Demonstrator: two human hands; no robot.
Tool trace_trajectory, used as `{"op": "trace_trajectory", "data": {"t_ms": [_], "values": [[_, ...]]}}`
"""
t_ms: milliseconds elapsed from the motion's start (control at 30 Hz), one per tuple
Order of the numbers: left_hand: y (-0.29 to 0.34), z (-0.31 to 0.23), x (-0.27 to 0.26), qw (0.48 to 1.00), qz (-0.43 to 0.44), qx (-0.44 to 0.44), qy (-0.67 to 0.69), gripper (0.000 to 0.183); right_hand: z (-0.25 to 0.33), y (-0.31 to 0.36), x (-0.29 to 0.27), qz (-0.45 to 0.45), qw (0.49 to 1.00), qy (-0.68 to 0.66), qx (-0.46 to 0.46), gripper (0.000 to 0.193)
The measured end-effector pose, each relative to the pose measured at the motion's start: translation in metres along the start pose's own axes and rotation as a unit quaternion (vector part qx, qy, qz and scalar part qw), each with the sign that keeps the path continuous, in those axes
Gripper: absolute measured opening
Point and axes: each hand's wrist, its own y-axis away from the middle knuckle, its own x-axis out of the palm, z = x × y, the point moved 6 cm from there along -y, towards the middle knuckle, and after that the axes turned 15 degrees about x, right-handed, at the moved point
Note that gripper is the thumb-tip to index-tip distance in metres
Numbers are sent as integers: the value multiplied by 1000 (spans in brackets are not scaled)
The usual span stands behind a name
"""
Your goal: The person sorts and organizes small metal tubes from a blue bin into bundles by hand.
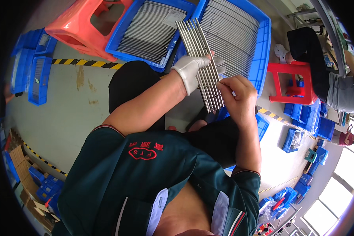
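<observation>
My left hand (190,71), in a white glove, grips a flat row of several thin, shiny metal rods (202,65). The rods lie side by side and slant above my lap, with the thumb across them and the other fingers behind. My bare right hand (240,96) is closed in a pinch at the right edge of this row, touching an outer rod; the fingertips partly hide the contact. Beyond the rods stand a blue crate (266,51) and a second blue crate (113,41), both holding layers of similar rods.
An orange-red stool (72,29) stands at the far left, a red stool (291,80) at the right beside a seated person (308,59). Black-and-yellow tape (86,63) marks the floor. More blue crates (39,80) are at the left, with cardboard (21,163) lower down.
</observation>
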Motion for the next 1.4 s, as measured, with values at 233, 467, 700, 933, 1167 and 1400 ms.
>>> {"op": "trace_trajectory", "data": {"t_ms": [233,467,700,933,1167,1400], "values": [[1,0,1,1000,-2,-7,15,23,-6,0,2,18,1000,-19,10,8],[0,2,1,1000,1,-11,22,23,4,1,6,49,994,57,-74,7],[-4,5,-2,1000,14,-7,4,20,-3,-1,-3,9,1000,-4,4,8],[-1,3,0,1000,9,-8,-9,22,-8,-1,-2,15,1000,1,16,8],[-2,4,-1,1000,5,-1,-16,24,5,1,-4,11,998,47,-48,8],[-3,6,-3,1000,4,-4,-2,23,-4,0,-4,10,1000,23,-13,8]]}}
